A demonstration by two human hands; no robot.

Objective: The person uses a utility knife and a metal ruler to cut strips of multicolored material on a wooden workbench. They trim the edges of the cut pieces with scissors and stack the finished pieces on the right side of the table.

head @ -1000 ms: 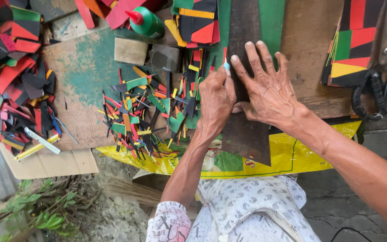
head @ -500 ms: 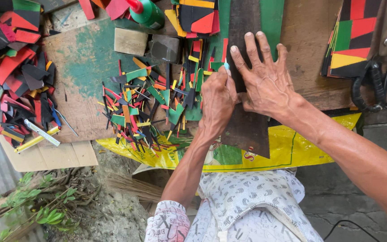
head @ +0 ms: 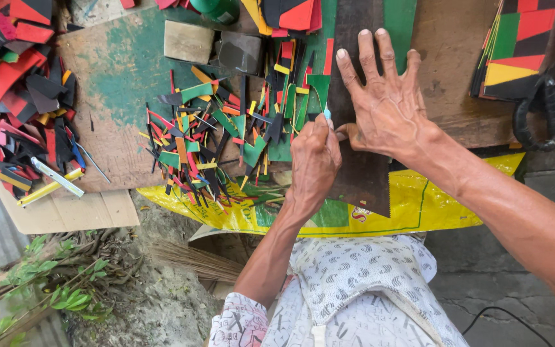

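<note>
The right hand [head: 390, 106] lay flat, fingers spread apart, pressing a dark strip [head: 361, 173] onto the counter [head: 448, 58]. The left hand [head: 315, 160] was clenched around a small blue-tipped cutter [head: 327, 114], its tip just beside the strip's left edge near the right thumb. The counter was worn wood with patchy green paint, and a yellow sheet [head: 444, 199] hung over its near edge. A heap of colourful offcuts [head: 216, 138] lay left of the hands, black scissors [head: 544, 106] to the far right. Below were bare ground, a broom [head: 194, 260] and green weeds [head: 52, 292].
</note>
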